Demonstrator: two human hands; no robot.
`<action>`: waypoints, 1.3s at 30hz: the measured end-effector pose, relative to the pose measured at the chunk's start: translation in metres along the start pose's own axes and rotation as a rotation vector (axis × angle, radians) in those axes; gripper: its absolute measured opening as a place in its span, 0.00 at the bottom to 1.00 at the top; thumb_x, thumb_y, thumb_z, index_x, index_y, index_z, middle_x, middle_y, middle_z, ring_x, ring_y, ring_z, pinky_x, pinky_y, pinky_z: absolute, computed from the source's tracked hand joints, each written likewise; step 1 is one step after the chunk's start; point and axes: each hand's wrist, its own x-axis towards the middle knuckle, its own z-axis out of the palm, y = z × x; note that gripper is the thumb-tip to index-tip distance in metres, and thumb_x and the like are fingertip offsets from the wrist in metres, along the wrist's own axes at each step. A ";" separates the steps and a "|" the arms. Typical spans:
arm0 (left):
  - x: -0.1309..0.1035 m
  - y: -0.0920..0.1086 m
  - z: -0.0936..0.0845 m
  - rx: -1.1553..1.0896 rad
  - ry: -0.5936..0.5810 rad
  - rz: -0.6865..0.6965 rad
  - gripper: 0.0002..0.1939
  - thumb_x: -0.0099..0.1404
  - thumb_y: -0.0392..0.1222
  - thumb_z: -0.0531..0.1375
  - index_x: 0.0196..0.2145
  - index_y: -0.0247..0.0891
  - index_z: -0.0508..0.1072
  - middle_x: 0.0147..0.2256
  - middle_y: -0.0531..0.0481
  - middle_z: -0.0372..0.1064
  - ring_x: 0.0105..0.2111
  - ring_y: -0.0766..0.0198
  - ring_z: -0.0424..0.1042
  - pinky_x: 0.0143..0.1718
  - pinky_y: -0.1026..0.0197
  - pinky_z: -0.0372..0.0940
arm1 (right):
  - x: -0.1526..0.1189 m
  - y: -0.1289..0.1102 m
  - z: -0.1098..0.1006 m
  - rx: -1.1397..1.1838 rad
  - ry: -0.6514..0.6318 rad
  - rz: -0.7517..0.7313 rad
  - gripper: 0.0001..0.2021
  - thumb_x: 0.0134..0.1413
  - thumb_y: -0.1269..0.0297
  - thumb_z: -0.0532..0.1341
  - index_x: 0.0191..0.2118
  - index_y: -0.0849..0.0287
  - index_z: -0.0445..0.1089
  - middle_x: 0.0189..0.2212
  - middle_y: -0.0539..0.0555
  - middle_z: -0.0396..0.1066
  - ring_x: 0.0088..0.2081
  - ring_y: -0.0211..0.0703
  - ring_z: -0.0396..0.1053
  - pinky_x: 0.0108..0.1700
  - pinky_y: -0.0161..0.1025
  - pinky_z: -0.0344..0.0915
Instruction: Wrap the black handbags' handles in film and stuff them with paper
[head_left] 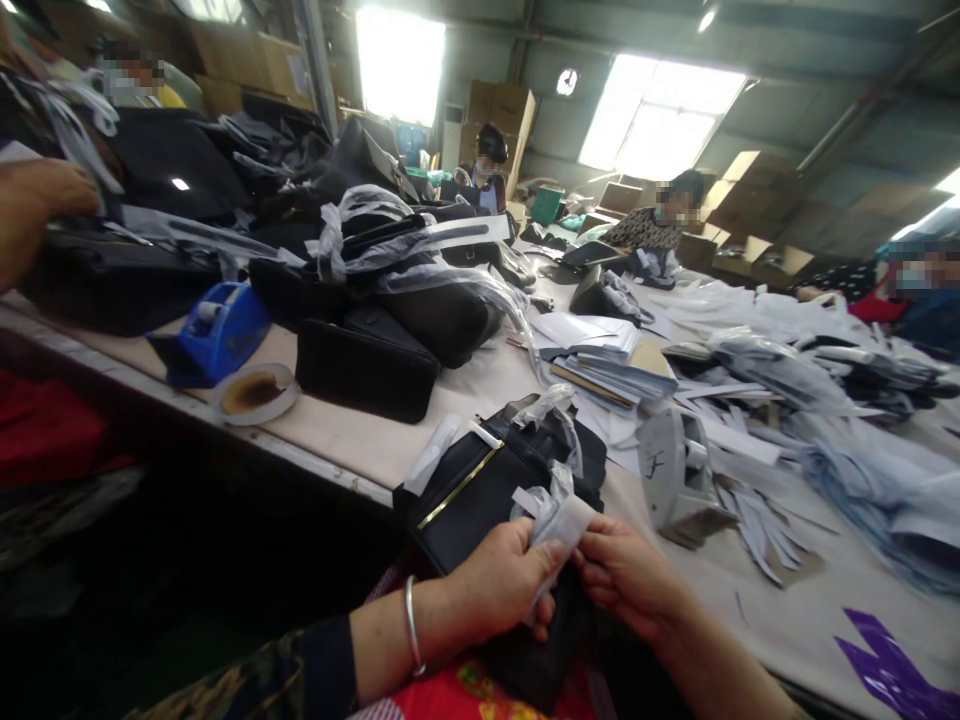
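A black handbag [469, 490] with a gold zipper lies at the table's front edge, partly over my lap. Clear plastic film is wrapped around its handles. My left hand [499, 580] is closed around a strip of whitish wrapping [562, 530] at the near side of the bag. The fingers of my right hand [626, 575] pinch the other end of that same strip. Whether the strip is film or foam paper I cannot tell. A second wrapped piece [431, 455] sits at the bag's left corner.
A blue tape dispenser [217, 330] and a tape roll [255, 392] sit left, before piled black bags [367, 360]. To the right are a grey tape dispenser [675, 470], paper stacks [600, 340], paper strips [757, 525] and purple plastic [892, 665]. Several people work around the table; a co-worker's hand [45, 210] shows far left.
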 end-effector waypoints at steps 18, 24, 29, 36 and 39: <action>-0.005 0.002 0.003 -0.089 0.062 0.034 0.26 0.59 0.62 0.65 0.42 0.37 0.67 0.22 0.57 0.65 0.16 0.69 0.65 0.16 0.67 0.63 | 0.011 -0.015 -0.018 -0.447 -0.167 0.048 0.20 0.43 0.48 0.71 0.26 0.61 0.69 0.14 0.42 0.56 0.14 0.26 0.44 0.18 0.32 0.36; -0.003 0.003 0.005 0.003 0.092 0.018 0.22 0.62 0.60 0.64 0.38 0.37 0.68 0.16 0.56 0.65 0.14 0.68 0.63 0.14 0.68 0.60 | 0.006 -0.016 -0.013 -0.617 -0.055 -0.154 0.12 0.48 0.58 0.63 0.22 0.58 0.65 0.15 0.44 0.56 0.17 0.30 0.46 0.21 0.34 0.41; -0.004 0.004 0.007 0.011 0.113 0.040 0.22 0.61 0.60 0.64 0.36 0.37 0.68 0.16 0.56 0.65 0.13 0.68 0.63 0.14 0.68 0.60 | 0.013 -0.011 -0.017 -0.626 -0.056 -0.222 0.07 0.45 0.63 0.60 0.22 0.58 0.64 0.16 0.44 0.56 0.20 0.33 0.48 0.24 0.35 0.45; -0.002 0.005 0.004 -0.091 0.139 0.030 0.26 0.56 0.61 0.68 0.39 0.35 0.70 0.20 0.57 0.66 0.15 0.69 0.66 0.15 0.68 0.62 | 0.005 -0.013 -0.022 -0.871 -0.097 -0.386 0.12 0.57 0.60 0.57 0.27 0.60 0.70 0.20 0.48 0.64 0.24 0.37 0.58 0.28 0.36 0.56; -0.001 0.006 0.004 -0.129 0.125 0.000 0.29 0.54 0.61 0.69 0.41 0.35 0.71 0.20 0.56 0.67 0.15 0.69 0.66 0.15 0.67 0.62 | -0.019 -0.032 -0.029 -1.217 0.080 -0.699 0.10 0.60 0.60 0.60 0.41 0.59 0.74 0.35 0.55 0.73 0.35 0.46 0.68 0.38 0.41 0.65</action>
